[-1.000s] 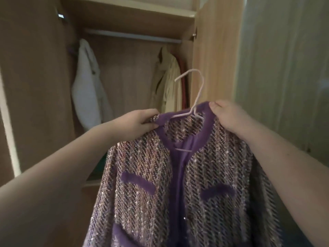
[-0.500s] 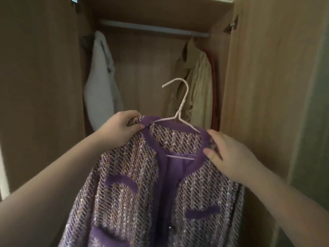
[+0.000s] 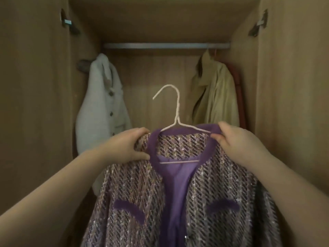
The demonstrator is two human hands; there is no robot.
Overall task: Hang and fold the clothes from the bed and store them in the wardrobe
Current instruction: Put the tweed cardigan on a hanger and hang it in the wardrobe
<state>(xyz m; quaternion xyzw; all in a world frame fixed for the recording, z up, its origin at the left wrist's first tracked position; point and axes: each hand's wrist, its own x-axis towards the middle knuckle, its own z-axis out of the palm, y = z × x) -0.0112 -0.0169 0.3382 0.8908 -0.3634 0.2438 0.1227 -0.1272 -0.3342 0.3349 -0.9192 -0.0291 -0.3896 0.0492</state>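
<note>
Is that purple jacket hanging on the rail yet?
Not yet. The hanger's hook is below the rail, and both hands hold the purple jacket by its shoulders.

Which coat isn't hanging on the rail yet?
The purple tweed jacket, held up by both hands on its white hanger. The white coat and beige coat already hang inside.

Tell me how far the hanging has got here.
Done: a white coat and a beige coat already hang inside. In hand: the left hand and right hand hold the purple jacket on its hanger. Left: hooking it on the rail. The bed is out of view.
</note>
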